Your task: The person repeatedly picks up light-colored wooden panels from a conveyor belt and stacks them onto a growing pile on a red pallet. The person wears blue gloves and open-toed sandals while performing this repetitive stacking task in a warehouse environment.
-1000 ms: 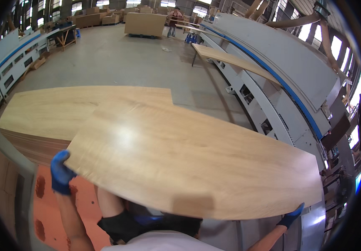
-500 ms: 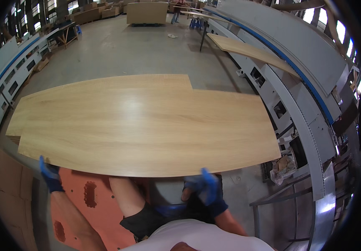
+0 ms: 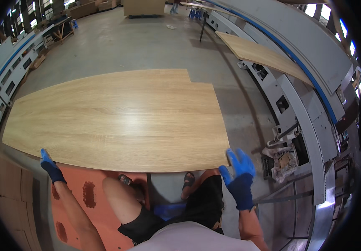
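Observation:
A wide board (image 3: 117, 121) with pale wood grain lies flat in front of me, on top of a stack whose lower layers are mostly hidden. My left hand (image 3: 50, 161), in a blue glove with a dark cuff, grips the board's near edge toward its left end. Part of that hand is on top of the edge, and the rest is hard to make out. At the near right corner, my right hand (image 3: 241, 169), gloved the same way, has its fingers spread, with the fingertips beside or touching the board's end.
A long grey machine (image 3: 289, 88) runs along the right, bearing another wood-grain board (image 3: 264, 56). Similar machinery (image 3: 11, 81) stands left. An orange sheet with worn patches (image 3: 73, 184) lies below my left arm, beside stacked brown panels (image 3: 11, 180). A large stack (image 3: 144, 7) stands far off.
The top board has slid left, so its right end sits much farther left. My right hand has moved from the near edge to the right corner, fingers spreading. My left hand stays at the edge.

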### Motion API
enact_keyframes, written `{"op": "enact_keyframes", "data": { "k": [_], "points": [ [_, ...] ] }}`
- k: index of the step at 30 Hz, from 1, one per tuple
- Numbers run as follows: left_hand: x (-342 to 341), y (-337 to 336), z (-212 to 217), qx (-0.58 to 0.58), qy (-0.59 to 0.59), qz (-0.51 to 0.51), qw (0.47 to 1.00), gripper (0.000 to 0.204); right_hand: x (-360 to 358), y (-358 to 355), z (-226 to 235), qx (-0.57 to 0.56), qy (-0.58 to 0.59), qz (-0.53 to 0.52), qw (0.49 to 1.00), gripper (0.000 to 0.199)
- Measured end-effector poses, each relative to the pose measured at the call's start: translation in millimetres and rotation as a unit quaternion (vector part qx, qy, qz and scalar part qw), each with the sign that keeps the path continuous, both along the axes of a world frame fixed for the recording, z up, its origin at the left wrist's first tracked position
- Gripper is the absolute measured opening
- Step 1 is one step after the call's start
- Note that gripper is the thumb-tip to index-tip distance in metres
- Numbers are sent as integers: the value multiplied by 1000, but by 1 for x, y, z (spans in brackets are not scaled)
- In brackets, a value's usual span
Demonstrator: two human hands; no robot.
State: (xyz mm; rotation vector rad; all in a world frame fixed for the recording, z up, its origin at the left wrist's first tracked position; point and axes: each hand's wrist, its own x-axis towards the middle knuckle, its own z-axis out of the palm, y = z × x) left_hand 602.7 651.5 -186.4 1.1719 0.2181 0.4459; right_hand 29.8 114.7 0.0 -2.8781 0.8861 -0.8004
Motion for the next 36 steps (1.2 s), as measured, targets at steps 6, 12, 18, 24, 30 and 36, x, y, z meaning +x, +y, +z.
{"op": "enact_keyframes", "data": {
  "k": [6,12,18,24,30,36],
  "points": [
    [-7,-65,18,83,32,28,996,46,19,-49,-35,73,-9,114,991,51],
    [36,-26,27,311,83,145,936,54,76,-63,-27,105,-5,173,979,49],
    [32,-44,42,406,129,143,894,71,86,-67,-28,118,21,164,979,50],
    [33,-49,60,426,224,112,870,69,98,-67,-30,99,45,184,977,54],
    [55,-23,54,560,202,192,781,73,106,-68,-22,101,105,175,974,59],
    [53,-33,47,523,211,161,810,70,104,-87,-28,71,63,226,970,63]
  ]
}}
